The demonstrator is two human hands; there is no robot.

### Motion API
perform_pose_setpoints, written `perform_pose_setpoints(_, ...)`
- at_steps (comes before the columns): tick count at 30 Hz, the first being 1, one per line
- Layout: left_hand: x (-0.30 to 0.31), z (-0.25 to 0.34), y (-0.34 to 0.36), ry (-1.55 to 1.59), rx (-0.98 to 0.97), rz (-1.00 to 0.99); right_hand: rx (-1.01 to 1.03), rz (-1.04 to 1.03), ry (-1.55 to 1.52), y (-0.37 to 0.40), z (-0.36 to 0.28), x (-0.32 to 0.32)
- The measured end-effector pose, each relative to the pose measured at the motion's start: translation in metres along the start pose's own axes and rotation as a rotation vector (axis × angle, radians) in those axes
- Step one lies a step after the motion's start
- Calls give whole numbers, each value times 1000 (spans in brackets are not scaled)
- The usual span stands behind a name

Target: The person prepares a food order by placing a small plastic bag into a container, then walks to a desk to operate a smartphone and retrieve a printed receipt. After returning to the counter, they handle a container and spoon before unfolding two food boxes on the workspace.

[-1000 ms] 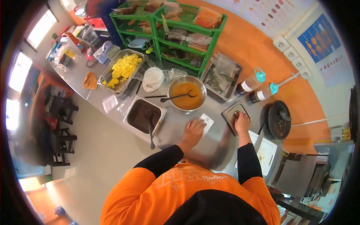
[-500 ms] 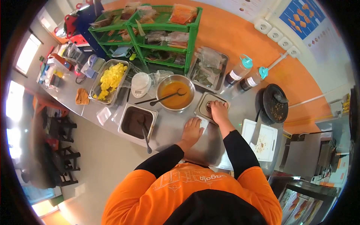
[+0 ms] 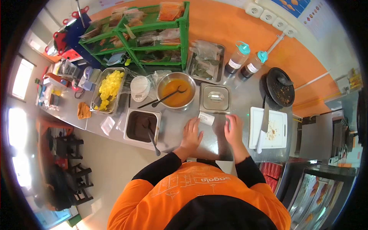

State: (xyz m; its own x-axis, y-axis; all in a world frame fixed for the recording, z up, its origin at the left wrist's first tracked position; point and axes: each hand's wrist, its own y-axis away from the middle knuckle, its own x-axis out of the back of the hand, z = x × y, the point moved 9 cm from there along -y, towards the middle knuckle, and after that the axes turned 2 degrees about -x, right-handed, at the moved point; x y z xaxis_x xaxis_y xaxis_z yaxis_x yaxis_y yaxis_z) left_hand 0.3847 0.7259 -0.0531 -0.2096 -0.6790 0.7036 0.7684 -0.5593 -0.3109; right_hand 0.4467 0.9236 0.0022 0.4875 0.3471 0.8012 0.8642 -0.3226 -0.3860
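My left hand (image 3: 191,133) lies on the steel counter, thumb apart from the fingers, holding nothing. Its fingertips are right beside a white paper label (image 3: 206,118) with small print. To the right, my right hand (image 3: 234,132) is also open, with its fingertips just in front of a rectangular steel container with a lid (image 3: 215,104). The lid sits flat, and its recessed handle is uncovered. Behind and left of my hands stands a steel bowl (image 3: 160,98) of orange liquid with dark spoons in it.
A pan of dark brown sauce (image 3: 138,125) with a ladle sits at the left front. Beyond it are a white scale (image 3: 140,85) and a tray of yellow food (image 3: 110,88). On the right, a knife (image 3: 264,122) rests on a white cutting board (image 3: 280,115), near a stone mortar (image 3: 279,88).
My right hand has left the lid and drawn back toward me onto the counter. My left hand has shifted slightly left, uncovering more of the label. The camera view has also shifted.
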Motion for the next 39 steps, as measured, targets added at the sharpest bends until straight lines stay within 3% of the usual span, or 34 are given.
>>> perform_pose_setpoints(5, -33, -40, 9, 299, 290, 126, -80, -41, -49, 101, -16, 28)
perform_pose_setpoints(11, -35, -31, -29, 184, 427, 174, -203, -7, -64, 140, -28, 46)
perform_pose_setpoints(14, -55, -39, -30, 528, 534, 82, -178, 21, -110, 130, -39, 53)
perform_pose_setpoints(16, -45, -27, -21, 422, 352, 85, -162, 28, -200, 119, -42, 51)
perform_pose_setpoints(18, -40, -12, -3, 387, 246, -157, -128, -11, -280, 98, -48, 45)
perform_pose_setpoints(21, -30, -39, 50, 362, 269, -302, -89, -103, -412, 56, -69, 33)
perform_pose_setpoints(24, 9, -67, 103, 597, 424, -359, 71, -225, -470, -1, -116, 18)
perform_pose_setpoints(27, 66, -82, 151, 632, 614, -371, 229, -403, -552, -66, -182, -8)
perform_pose_setpoints(30, 102, -115, 208, 522, 696, -170, 428, -517, -623, -125, -262, -53)
perform_pose_setpoints(33, 128, -141, 273, 667, 907, 172, 533, -738, -673, -162, -330, -147)
perform_pose_setpoints(35, 143, -156, 313, 617, 991, 358, 485, -1021, -665, -166, -345, -262)
perform_pose_setpoints(38, 167, -166, 370, 490, 1075, 544, 482, -1344, -400, -147, -369, -354)
perform_pose_setpoints(39, 175, -168, 387, 440, 1096, 589, 321, -1380, -398, -148, -367, -373)
